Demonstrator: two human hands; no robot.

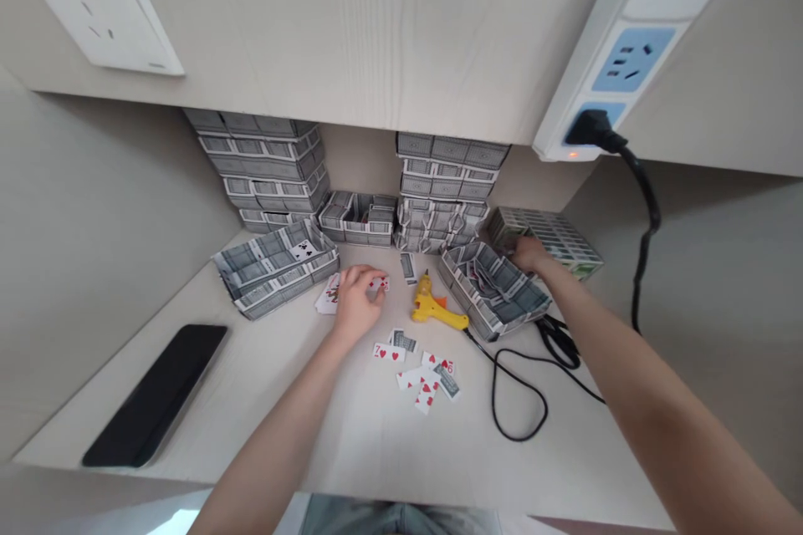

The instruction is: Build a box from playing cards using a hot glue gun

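My left hand (pixel 359 301) is closed round a playing card (pixel 380 283) with red marks, just right of a pile of cards (pixel 327 298). At the back right my right hand (pixel 527 254) reaches between an open card-built box (pixel 493 288) and a long patterned box (pixel 552 234); its fingertips are hidden. A yellow glue gun (pixel 439 311) lies between my hands with its nozzle pointing away. Several loose cards (pixel 427 376), some face up with red hearts, lie nearer the table's front.
Card-built boxes stand stacked at the back left (pixel 269 167) and back centre (pixel 445 184). An open card tray (pixel 276 267) and a black phone-like slab (pixel 156 393) lie left. A black cable (pixel 520 439) loops at the right, below a power strip (pixel 627 58).
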